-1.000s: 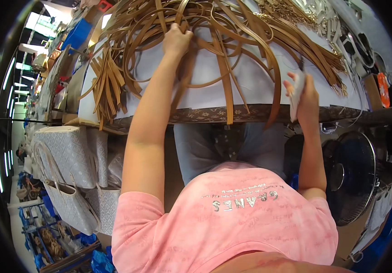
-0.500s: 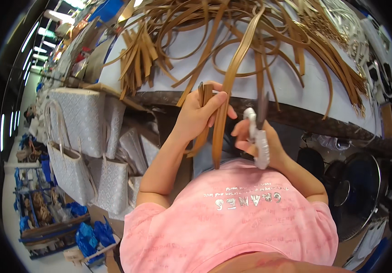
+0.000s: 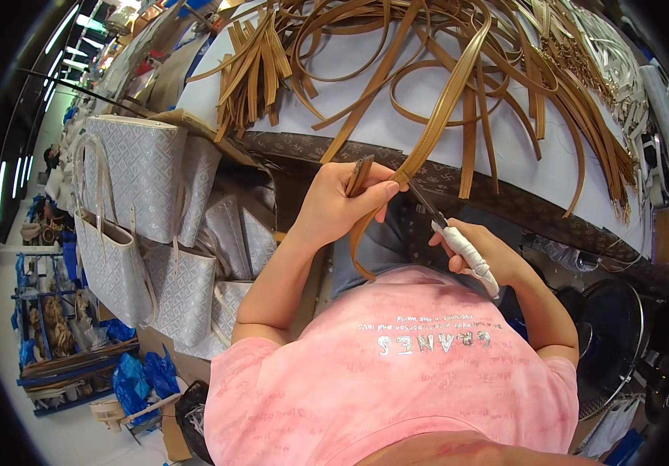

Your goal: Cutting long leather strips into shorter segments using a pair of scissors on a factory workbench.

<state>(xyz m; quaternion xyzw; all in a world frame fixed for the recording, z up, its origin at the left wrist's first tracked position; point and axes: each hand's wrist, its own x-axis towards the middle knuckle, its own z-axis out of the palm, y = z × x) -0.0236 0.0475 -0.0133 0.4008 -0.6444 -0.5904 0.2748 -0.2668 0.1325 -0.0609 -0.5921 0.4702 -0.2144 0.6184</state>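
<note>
My left hand [image 3: 344, 200] is closed around brown leather straps, pinching one long strap [image 3: 445, 101] between thumb and fingers. That strap runs up and back to the table. Short strap ends [image 3: 360, 175] stick up from the fist, and a curved tail [image 3: 360, 248] hangs beneath it. My right hand [image 3: 476, 250] grips a pair of scissors [image 3: 465, 248] whose handles are wrapped in white. Their dark blades point up and left, with the tips at the strap beside my left thumb. Whether the blades touch the strap, I cannot tell.
Many brown straps [image 3: 253, 78] lie heaped on the white table [image 3: 288, 144], some hanging over its edge. White straps pile up at the far right. Grey patterned tote bags [image 3: 128, 179] stand to the left. A black fan [image 3: 602, 334] is at the lower right.
The scissors have swung from upright to slanting left, bringing their tips to the strap at my left hand. The long strap's end, which hung down to my shirt, no longer hangs there.
</note>
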